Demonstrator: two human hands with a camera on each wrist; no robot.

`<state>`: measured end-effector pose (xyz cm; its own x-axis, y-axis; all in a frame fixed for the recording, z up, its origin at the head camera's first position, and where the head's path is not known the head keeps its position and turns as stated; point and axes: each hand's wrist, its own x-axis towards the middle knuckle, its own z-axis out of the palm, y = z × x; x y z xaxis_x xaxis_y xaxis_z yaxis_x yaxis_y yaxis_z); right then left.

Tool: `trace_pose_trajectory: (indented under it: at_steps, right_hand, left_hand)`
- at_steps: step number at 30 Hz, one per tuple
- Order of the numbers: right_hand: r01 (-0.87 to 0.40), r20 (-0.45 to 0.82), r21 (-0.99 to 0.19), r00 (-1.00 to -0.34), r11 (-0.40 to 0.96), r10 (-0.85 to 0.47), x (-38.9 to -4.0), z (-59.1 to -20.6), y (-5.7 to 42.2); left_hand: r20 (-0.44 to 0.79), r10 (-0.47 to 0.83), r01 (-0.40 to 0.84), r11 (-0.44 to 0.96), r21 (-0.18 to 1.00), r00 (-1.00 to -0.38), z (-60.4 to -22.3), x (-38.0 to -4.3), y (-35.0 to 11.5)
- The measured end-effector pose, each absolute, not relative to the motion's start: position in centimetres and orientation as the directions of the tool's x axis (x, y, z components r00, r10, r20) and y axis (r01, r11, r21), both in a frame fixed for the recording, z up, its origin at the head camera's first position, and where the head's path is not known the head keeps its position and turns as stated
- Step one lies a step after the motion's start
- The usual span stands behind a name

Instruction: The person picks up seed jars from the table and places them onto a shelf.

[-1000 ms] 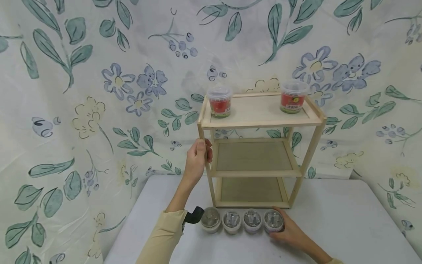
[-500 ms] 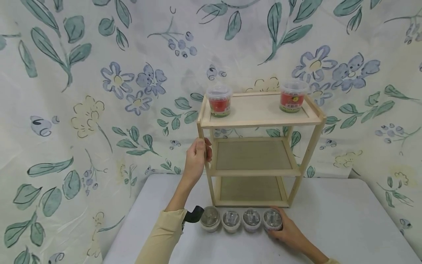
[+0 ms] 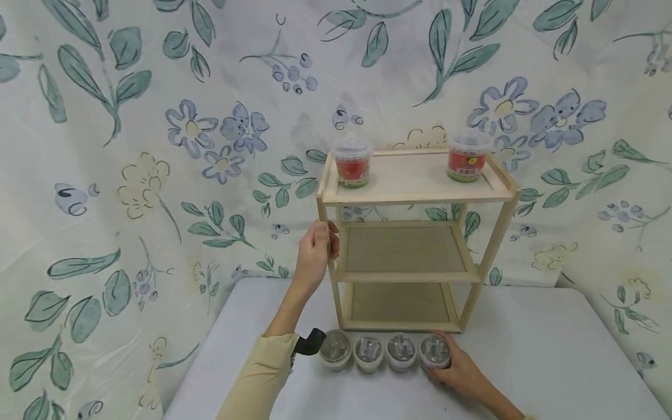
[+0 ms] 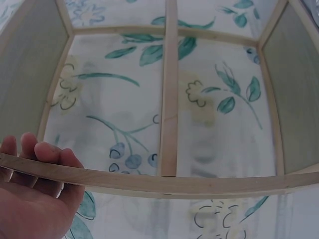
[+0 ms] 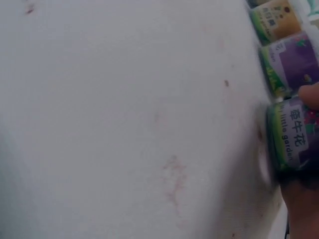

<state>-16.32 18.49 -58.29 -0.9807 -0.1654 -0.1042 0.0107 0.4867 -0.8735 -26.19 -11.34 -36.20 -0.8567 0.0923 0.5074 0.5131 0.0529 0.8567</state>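
A three-tier wooden shelf (image 3: 406, 276) stands on the white table. My left hand (image 3: 314, 251) grips its front left upright; in the left wrist view the fingers (image 4: 46, 152) curl over the wooden bar. Below the shelf's front edge, my right hand (image 3: 462, 368) holds the rightmost clear-lidded cup (image 3: 434, 347) of a row, thumb and fingers around its side. The right wrist view shows that cup's purple and green label (image 5: 294, 134), with the thumb on its upper side. The purple-labelled cup (image 3: 402, 349) beside it stands very close.
Two more lidded cups, one left (image 3: 336, 350) and one mid-row (image 3: 368, 351), complete the line. Two red-labelled cups, left (image 3: 353, 168) and right (image 3: 466, 162), stand on the top tier. A floral cloth (image 3: 131, 233) hangs behind the table (image 3: 551, 350).
Both hands keep their places on the upright and the cup. The head view shifts only slightly.
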Motion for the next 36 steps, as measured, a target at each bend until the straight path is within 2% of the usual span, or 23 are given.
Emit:
trace_pose_trajectory:
  at_steps: [11, 15, 19, 25, 31, 36]
  right_hand:
    - [-0.108, 0.017, -0.853, -0.984, 0.511, -0.180, -16.8, -56.4, 19.6]
    - [-0.098, 0.007, -0.857, -0.984, 0.506, -0.179, -17.0, -55.4, 19.4]
    - [-0.104, 0.011, -0.849, -0.984, 0.518, -0.180, -17.1, -54.6, 18.9]
    - [-0.196, 0.097, -0.848, -0.971, 0.492, -0.220, -17.5, -53.2, 18.0]
    - [-0.218, 0.092, -0.842, -0.959, 0.493, -0.266, -17.6, -50.4, 17.7]
    - [-0.249, 0.118, -0.862, -0.946, 0.442, -0.303, -18.4, -47.7, 17.8]
  left_hand:
    - [0.468, 0.100, 0.475, 0.061, 0.878, -0.878, -35.7, -26.1, -11.6]
    - [0.467, 0.107, 0.473, 0.052, 0.879, -0.878, -35.7, -26.1, -11.6]
    - [0.484, 0.103, 0.490, 0.045, 0.870, -0.869, -35.9, -26.1, -11.5]
    - [0.517, 0.109, 0.524, 0.044, 0.851, -0.849, -36.2, -26.3, -11.6]
    - [0.512, 0.111, 0.518, 0.039, 0.854, -0.852, -36.4, -26.3, -11.7]
    - [0.518, 0.115, 0.525, 0.046, 0.850, -0.848, -36.3, -26.3, -11.6]
